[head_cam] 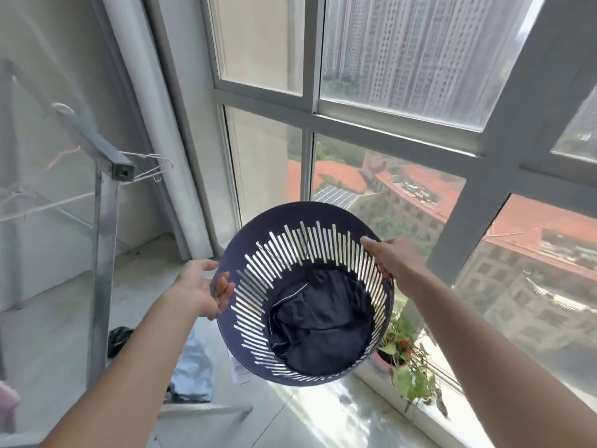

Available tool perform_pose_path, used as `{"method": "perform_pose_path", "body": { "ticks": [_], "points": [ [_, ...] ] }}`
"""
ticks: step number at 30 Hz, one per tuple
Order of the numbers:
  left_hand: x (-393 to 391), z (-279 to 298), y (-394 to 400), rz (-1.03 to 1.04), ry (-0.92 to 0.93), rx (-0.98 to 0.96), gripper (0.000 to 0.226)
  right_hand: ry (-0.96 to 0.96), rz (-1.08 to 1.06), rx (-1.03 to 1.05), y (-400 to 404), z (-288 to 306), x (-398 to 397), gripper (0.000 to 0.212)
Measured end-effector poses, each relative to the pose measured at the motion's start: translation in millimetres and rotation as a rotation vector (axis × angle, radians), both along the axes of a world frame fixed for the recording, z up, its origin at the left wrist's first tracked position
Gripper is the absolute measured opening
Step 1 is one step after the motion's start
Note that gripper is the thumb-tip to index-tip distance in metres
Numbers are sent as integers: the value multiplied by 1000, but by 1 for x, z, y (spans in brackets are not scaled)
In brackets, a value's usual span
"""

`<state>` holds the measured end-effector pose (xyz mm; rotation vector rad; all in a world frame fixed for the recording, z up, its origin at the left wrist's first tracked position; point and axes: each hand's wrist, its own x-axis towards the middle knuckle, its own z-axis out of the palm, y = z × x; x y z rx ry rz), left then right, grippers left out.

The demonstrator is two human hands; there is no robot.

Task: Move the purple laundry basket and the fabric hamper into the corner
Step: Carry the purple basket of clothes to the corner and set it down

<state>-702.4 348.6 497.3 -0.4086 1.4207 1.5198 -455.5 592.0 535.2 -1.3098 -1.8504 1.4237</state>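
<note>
The dark purple slotted laundry basket (258, 234) is lifted in the air in front of the window, tilted with its mouth towards me. Dark clothing (323, 324) lies bunched in its bottom. My right hand (392, 257) is closed on the basket's right rim. My left hand (202, 289) is at the left rim with fingers spread, fingertips touching the rim's edge. No fabric hamper is visible.
A metal drying rack (106, 176) with wire hangers (151, 168) stands at the left. A potted plant (400, 350) sits on the window ledge under the basket. Light blue fabric (193, 367) and a black item (118, 339) lie on the floor. The corner (193, 240) lies beyond.
</note>
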Motion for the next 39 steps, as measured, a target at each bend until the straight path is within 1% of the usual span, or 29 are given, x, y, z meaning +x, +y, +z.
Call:
{"method": "perform_pose_path", "body": {
  "ticks": [3,7,10,12,16,21,24,27,30,33,39],
  "points": [
    [-22,2,8,39,29,3,29,-52,40,24,12,3,-28,56],
    [-44,0,19,84,51,4,33,-32,97,9,29,-1,-62,57],
    [-58,-3,27,132,47,-12,35,-25,142,-7,49,-9,-94,46],
    [-70,-2,33,164,50,-13,37,-67,193,2,65,-13,-118,35],
    [-104,7,50,266,28,-41,37,-136,269,56,103,-14,-170,24],
    [-138,20,84,354,39,-3,35,-166,379,73,159,-7,-223,28],
    [-154,22,102,419,33,42,33,-130,444,93,193,2,-254,28],
    [-161,16,111,487,38,80,34,-108,493,114,214,9,-280,33],
    [-165,14,115,570,33,83,36,-47,534,78,224,4,-307,39],
    [-180,17,118,639,46,74,40,-26,595,17,230,-3,-339,39],
    [-218,20,124,646,42,42,43,-2,605,-29,238,-17,-381,39]
  ]
}}
